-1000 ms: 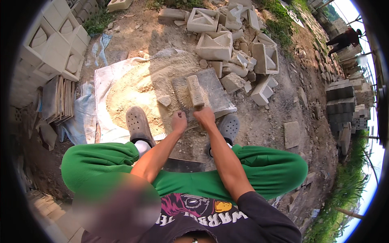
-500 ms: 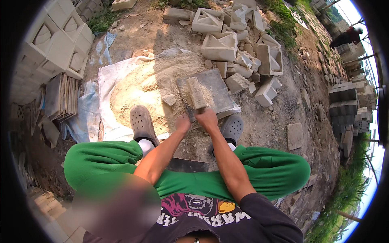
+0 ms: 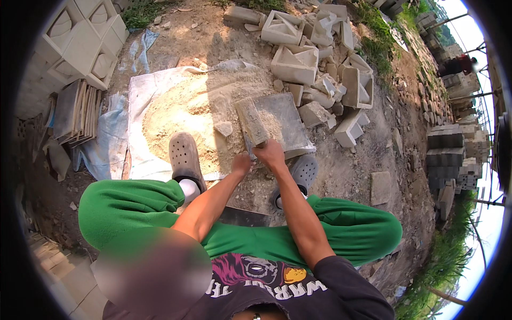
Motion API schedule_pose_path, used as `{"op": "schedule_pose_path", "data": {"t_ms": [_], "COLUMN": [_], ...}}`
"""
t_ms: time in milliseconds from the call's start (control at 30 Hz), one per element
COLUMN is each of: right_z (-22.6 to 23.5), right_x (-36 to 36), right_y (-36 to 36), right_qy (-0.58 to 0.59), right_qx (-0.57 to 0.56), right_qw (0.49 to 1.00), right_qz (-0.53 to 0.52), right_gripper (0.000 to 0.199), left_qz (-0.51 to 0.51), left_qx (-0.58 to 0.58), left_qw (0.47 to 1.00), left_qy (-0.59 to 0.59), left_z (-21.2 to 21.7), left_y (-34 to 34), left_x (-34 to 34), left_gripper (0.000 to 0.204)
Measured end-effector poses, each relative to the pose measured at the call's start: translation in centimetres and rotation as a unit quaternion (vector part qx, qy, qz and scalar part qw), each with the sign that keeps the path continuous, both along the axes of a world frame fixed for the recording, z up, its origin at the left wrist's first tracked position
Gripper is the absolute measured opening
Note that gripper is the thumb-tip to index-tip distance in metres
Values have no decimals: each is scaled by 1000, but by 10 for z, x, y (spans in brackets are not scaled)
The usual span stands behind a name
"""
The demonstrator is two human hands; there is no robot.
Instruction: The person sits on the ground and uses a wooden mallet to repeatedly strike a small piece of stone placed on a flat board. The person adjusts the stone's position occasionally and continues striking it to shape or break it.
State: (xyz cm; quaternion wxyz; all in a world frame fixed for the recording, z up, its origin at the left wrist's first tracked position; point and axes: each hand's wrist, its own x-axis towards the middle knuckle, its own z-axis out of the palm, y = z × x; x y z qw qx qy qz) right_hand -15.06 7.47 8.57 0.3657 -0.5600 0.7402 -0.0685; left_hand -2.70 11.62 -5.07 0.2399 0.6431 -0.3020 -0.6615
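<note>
My right hand (image 3: 269, 153) is closed round the near end of a dusty, pale rectangular block (image 3: 250, 118). The block lies tilted over the left part of a dark flat board (image 3: 290, 114), which carries loose sandy powder. Just left of it, my left hand (image 3: 241, 163) is a fist by the board's near left corner; whatever it grips is hidden. Beyond both hands, a heap of pale sand (image 3: 181, 109) spreads over a white sheet (image 3: 140, 98), with a stone chunk (image 3: 224, 128) on it.
Broken moulded concrete blocks (image 3: 294, 65) pile up at the far right. Patterned blocks (image 3: 69, 40) and thin boards (image 3: 80, 114) stand at the left. My clogs (image 3: 184, 160) flank the work. Grey blocks (image 3: 447, 146) are stacked at the right, with a person (image 3: 460, 65) beyond.
The block has shifted slightly left and tipped, now showing a broader face. My right hand moved a little left with it; the left fist stays almost in place.
</note>
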Motion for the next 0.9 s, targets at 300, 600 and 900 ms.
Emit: {"op": "schedule_pose_path", "data": {"t_ms": [300,600,900], "right_z": [5,-12,21], "right_x": [-2,-4,1], "right_y": [-5,13,0], "right_qy": [-33,73,-5], "right_qx": [-2,62,-52], "right_qw": [998,995,997], "right_qz": [-62,-2,-63], "right_gripper": [44,44,52], "left_qz": [52,-111,-51], "left_qx": [38,-141,-10], "left_qw": [998,976,998], "left_qy": [1,-125,-24], "left_z": [2,-39,-18], "left_y": [6,11,2], "left_x": [-11,-4,3], "left_gripper": [52,34,29]}}
